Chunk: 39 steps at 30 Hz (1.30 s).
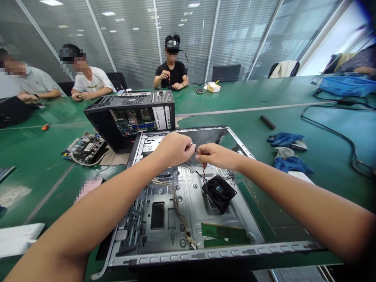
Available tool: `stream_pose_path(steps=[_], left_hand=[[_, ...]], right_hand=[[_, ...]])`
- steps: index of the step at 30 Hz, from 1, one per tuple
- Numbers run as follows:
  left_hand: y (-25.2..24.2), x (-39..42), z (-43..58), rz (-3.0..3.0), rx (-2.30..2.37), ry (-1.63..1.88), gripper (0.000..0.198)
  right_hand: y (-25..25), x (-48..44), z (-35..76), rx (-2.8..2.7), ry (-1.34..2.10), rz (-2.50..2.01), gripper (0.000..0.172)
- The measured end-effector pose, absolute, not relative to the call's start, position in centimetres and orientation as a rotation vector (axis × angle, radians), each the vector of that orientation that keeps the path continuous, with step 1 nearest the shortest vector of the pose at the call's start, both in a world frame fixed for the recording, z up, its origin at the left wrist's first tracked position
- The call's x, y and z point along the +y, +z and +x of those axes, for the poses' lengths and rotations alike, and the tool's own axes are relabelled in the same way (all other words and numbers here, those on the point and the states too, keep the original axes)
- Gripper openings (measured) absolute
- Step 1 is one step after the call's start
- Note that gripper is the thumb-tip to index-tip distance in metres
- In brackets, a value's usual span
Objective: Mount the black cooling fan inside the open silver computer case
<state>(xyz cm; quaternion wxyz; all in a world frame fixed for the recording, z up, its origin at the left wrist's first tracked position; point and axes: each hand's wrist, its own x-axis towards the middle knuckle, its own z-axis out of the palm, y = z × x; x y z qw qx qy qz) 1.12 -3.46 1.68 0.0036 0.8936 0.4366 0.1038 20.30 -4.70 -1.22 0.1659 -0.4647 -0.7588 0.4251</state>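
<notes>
Green table [241, 102] spreads beyond my left hand [176, 148] and right hand [215, 155], apparently working a thin cable [204, 170] in narrow pinches, the fan [218, 190] below them in the case [190, 207]; the next move likely wants steadiness.

A big green table [249, 127] holds lots of stuff. A wide metal computer case [194, 203] lies flat and open on it, close by. Behind it, to the left, a black computer case [101, 125] stands up. A circuit board [88, 147] sits beside that one. On the right there are blue and grey gloves [284, 140], a dark block [267, 122], a black cord [331, 123] and a blue basket [346, 86]. Far across is a small box [213, 88], and an orange thing [45, 127] lies on the left
</notes>
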Motion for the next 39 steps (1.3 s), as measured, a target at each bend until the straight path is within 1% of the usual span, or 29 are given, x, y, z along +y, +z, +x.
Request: stream_pose_path(steps=[2, 5, 7, 10, 11, 12, 16, 22, 23, 25, 29, 33, 39], left_hand=[[1.7, -3.6, 1.1, 2.800, 1.259, 0.090, 0.037], [1.2, -3.9, 1.3, 2.707, 0.967, -0.358, 0.032], [0.7, -4.2, 1.5, 2.638, 0.905, -0.489, 0.034], [-0.1, -4.3, 2.0, 2.511, 0.917, -0.459, 0.057], [-0.3, -4.2, 2.2, 2.484, 0.878, -0.416, 0.063], [-0.6, -4.2, 2.3, 2.457, 0.841, -0.386, 0.063], [-1.0, -3.9, 2.6, 2.347, 0.712, -0.317, 0.043], [-1.2, -4.2, 3.0, 2.348, 0.608, -0.444, 0.045], [-1.4, -4.2, 3.2, 2.361, 0.585, -0.435, 0.043], [-1.9, -4.3, 3.7, 2.393, 0.566, -0.373, 0.032], [-3.0, -3.9, 4.5, 2.459, 0.602, -0.253, 0.024], [-3.1, -3.3, 4.5, 2.403, 0.563, -0.242, 0.028], [-2.4, -3.3, 4.0, 2.157, 0.468, -0.190, 0.028]], right_hand=[[-1.2, -4.7, 20.3, -2.141, 1.178, -1.332, 0.024], [-1.2, -4.8, 20.2, -2.090, 1.169, -1.311, 0.025], [-1.2, -4.8, 20.2, -2.050, 1.168, -1.273, 0.021], [-1.4, -4.8, 20.2, -1.978, 1.182, -1.211, 0.017], [-1.5, -4.8, 20.2, -1.950, 1.205, -1.190, 0.017], [-1.5, -4.8, 20.1, -1.919, 1.240, -1.167, 0.019], [-1.7, -5.0, 20.0, -1.730, 1.407, -1.037, 0.026], [-1.0, -5.3, 20.1, -1.451, 1.589, -0.933, 0.033], [-0.9, -5.4, 20.1, -1.429, 1.602, -0.917, 0.033], [-0.8, -5.5, 20.2, -1.397, 1.616, -0.885, 0.033], [-0.9, -5.5, 20.1, -1.370, 1.636, -0.828, 0.033], [-0.9, -5.5, 20.3, -1.348, 1.647, -0.788, 0.034], [-0.4, -5.5, 20.8, -1.295, 1.635, -0.731, 0.032]])
